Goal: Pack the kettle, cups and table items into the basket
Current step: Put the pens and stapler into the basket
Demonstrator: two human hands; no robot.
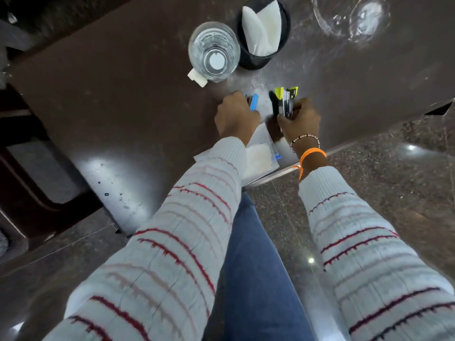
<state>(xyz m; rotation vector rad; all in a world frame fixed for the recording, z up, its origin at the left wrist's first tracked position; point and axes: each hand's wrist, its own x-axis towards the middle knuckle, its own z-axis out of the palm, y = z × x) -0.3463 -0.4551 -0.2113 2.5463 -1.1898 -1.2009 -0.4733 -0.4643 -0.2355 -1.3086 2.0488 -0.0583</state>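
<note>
Dark table [123, 99] w/ glass [214, 51], napkin holder [263, 33], papers [261, 156].

staplers [288, 102]: 2 (one blue) | glass [214, 51]: 1 | napkin holder [263, 33]: 1

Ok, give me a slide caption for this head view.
Left hand grips a blue stapler, right hand a yellow-tipped stapler.

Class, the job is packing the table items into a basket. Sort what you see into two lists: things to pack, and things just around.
To pack:
blue stapler, in left hand
yellow-green stapler, in right hand
glass jug
black napkin holder
plastic pouch

Just around:
table
floor
</note>
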